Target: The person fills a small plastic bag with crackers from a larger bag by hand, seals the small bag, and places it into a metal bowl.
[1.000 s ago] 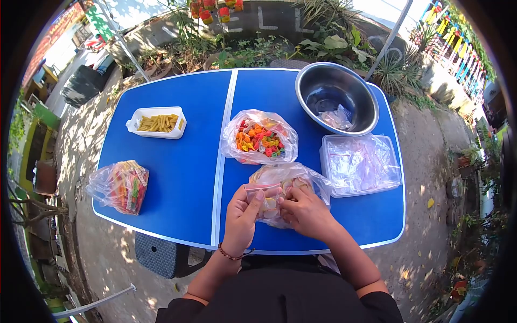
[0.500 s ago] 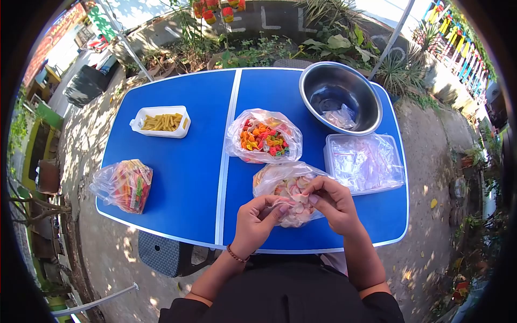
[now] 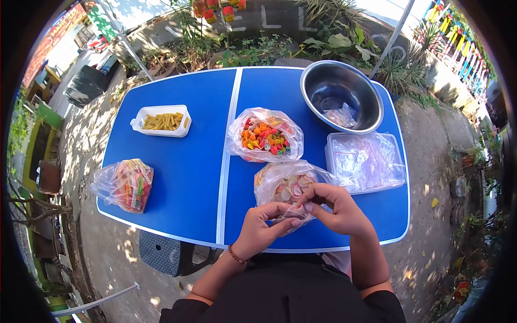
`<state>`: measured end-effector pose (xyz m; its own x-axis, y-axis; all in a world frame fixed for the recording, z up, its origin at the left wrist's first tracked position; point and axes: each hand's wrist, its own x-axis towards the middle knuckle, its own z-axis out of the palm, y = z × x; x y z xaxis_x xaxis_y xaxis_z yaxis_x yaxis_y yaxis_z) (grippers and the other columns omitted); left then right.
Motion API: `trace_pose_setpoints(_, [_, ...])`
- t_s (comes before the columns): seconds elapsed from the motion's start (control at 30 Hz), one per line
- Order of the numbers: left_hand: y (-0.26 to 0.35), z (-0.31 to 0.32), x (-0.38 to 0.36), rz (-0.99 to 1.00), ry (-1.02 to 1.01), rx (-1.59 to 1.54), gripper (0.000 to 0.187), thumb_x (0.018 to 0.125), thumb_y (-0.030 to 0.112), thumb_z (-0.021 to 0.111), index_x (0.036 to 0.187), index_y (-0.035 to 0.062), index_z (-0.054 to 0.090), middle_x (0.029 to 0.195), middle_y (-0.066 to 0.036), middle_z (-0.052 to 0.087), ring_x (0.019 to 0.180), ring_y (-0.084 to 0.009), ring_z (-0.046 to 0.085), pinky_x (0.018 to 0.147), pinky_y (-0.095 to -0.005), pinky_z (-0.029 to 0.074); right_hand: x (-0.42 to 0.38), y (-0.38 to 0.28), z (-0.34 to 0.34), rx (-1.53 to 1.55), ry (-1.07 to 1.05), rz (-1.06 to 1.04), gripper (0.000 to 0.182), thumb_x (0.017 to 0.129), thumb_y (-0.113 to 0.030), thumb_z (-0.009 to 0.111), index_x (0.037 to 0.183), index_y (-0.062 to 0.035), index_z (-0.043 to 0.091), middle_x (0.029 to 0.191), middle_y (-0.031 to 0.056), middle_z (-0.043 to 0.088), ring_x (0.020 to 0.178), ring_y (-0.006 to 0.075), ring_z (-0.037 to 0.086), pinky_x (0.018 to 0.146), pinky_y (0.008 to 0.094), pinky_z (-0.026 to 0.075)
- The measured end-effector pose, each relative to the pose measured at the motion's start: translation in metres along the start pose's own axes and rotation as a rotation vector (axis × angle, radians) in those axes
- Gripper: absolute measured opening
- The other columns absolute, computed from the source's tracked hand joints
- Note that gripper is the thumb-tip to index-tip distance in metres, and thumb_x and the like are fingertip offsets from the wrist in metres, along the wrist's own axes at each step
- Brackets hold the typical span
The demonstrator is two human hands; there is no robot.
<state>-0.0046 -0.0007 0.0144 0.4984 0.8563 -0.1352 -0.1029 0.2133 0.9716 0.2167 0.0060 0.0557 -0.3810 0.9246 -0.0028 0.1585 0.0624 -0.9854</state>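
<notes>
My left hand is closed, thumb and fingers pinching what looks like a small clear plastic bag. Against it, my right hand has its fingertips pressed together at the bag's upper edge; what they grip is mostly hidden. Just beyond both hands lies a larger open clear bag of thin round pinkish-white chips. Behind that one stands another open bag full of red, orange, yellow and green pieces.
A clear box of flat plastic bags sits at right, below a steel basin holding small packets. Left on the blue table are a white tub of yellow sticks and a bag of colourful strips.
Both hands have come slightly lower and nearer to me, with the fingertips closer together. More of the round chips shows beyond them. The other things stay put.
</notes>
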Motion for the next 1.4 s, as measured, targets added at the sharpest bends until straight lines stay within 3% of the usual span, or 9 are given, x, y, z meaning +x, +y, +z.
trace_pose_setpoints(0.13, [0.0, 0.001, 0.001, -0.032, -0.02, -0.003, 0.029, 0.092, 0.012, 0.075, 0.116, -0.0037, 0.069, 0.102, -0.01, 0.074, 0.093, -0.0118, 0.07, 0.085, -0.026, 0.057, 0.002, -0.007, 0.003, -0.157, 0.071, -0.031, 0.019, 0.084, -0.007, 0.077, 0.096, -0.0015, 0.063, 0.077, 0.0014, 0.061, 0.069, 0.0071, 0.056, 0.06, 0.0249, 0.045])
trace_pose_setpoints(0.23, [0.001, 0.0, 0.001, 0.124, -0.112, 0.288, 0.028, 0.094, 0.013, 0.073, 0.117, -0.0024, 0.069, 0.102, -0.01, 0.074, 0.092, -0.012, 0.07, 0.083, -0.0256, 0.058, 0.001, -0.009, 0.006, -0.197, 0.072, 0.042, 0.022, 0.082, -0.009, 0.08, 0.094, -0.0015, 0.062, 0.076, 0.0023, 0.061, 0.068, 0.0071, 0.057, 0.058, 0.0246, 0.046])
trace_pose_setpoints(0.37, [0.0, 0.007, 0.001, 0.091, 0.042, 0.025, 0.023, 0.097, 0.012, 0.069, 0.115, -0.0021, 0.067, 0.102, -0.012, 0.073, 0.094, -0.0136, 0.07, 0.082, -0.0268, 0.059, 0.0, -0.012, 0.006, 0.011, 0.121, 0.171, 0.023, 0.082, -0.008, 0.081, 0.093, -0.0003, 0.063, 0.08, 0.0046, 0.065, 0.071, 0.0087, 0.062, 0.061, 0.025, 0.049])
trace_pose_setpoints(0.53, [-0.007, 0.007, 0.001, 0.15, 0.203, -0.159, 0.013, 0.096, 0.01, 0.07, 0.103, -0.0001, 0.072, 0.1, -0.008, 0.074, 0.088, -0.0119, 0.071, 0.076, -0.0266, 0.057, -0.007, -0.004, 0.003, -0.2, 0.145, -0.169, 0.019, 0.081, -0.002, 0.079, 0.095, 0.0014, 0.066, 0.086, 0.0074, 0.067, 0.074, 0.0119, 0.065, 0.065, 0.0261, 0.053])
trace_pose_setpoints(0.63, [-0.007, 0.005, 0.002, 0.302, 0.252, 0.131, 0.011, 0.091, 0.007, 0.073, 0.101, 0.0026, 0.073, 0.098, -0.008, 0.074, 0.089, -0.0154, 0.072, 0.081, -0.0311, 0.057, -0.013, -0.003, 0.003, -0.315, 0.191, -0.247, 0.018, 0.08, 0.0, 0.076, 0.094, 0.0007, 0.065, 0.087, 0.0104, 0.065, 0.075, 0.019, 0.066, 0.068, 0.0307, 0.054])
trace_pose_setpoints(0.73, [0.002, 0.003, 0.01, 0.717, 0.355, 0.628, 0.012, 0.086, 0.004, 0.076, 0.098, 0.0051, 0.075, 0.096, -0.007, 0.074, 0.091, -0.0198, 0.071, 0.085, -0.0348, 0.055, -0.014, -0.009, 0.009, -0.45, 0.225, -0.355, 0.019, 0.078, 0.002, 0.074, 0.094, -0.0002, 0.064, 0.089, 0.0117, 0.063, 0.078, 0.0258, 0.065, 0.072, 0.0356, 0.054])
trace_pose_setpoints(0.83, [0.008, 0.002, 0.006, 0.696, 0.249, 0.56, 0.012, 0.082, 0.0, 0.076, 0.093, 0.0048, 0.074, 0.095, -0.009, 0.074, 0.093, -0.0257, 0.071, 0.091, -0.0392, 0.053, -0.015, -0.008, 0.011, -0.546, 0.23, -0.46, 0.018, 0.076, 0.005, 0.075, 0.09, 0.0003, 0.065, 0.089, 0.0122, 0.064, 0.078, 0.0265, 0.064, 0.07, 0.0347, 0.053])
trace_pose_setpoints(0.97, [0.008, 0.0, 0.007, 0.75, 0.228, 0.649, 0.013, 0.082, 0.003, 0.077, 0.094, 0.0072, 0.075, 0.095, -0.005, 0.074, 0.095, -0.0214, 0.069, 0.087, -0.0358, 0.048, -0.02, -0.007, 0.011, -0.552, 0.205, -0.49, 0.02, 0.075, 0.004, 0.073, 0.092, -0.0009, 0.062, 0.088, 0.0124, 0.061, 0.08, 0.0311, 0.061, 0.071, 0.0382, 0.053])
trace_pose_setpoints(1.4, [0.005, 0.008, 0.009, 0.856, 0.273, 0.872, 0.015, 0.078, 0.008, 0.08, 0.09, 0.0125, 0.071, 0.092, 0.0, 0.071, 0.088, -0.0176, 0.065, 0.082, -0.0344, 0.042, -0.019, -0.004, 0.016, -0.634, 0.2, -0.497, 0.017, 0.074, 0.004, 0.072, 0.088, -0.0013, 0.065, 0.085, 0.0109, 0.06, 0.077, 0.029, 0.06, 0.068, 0.0379, 0.053])
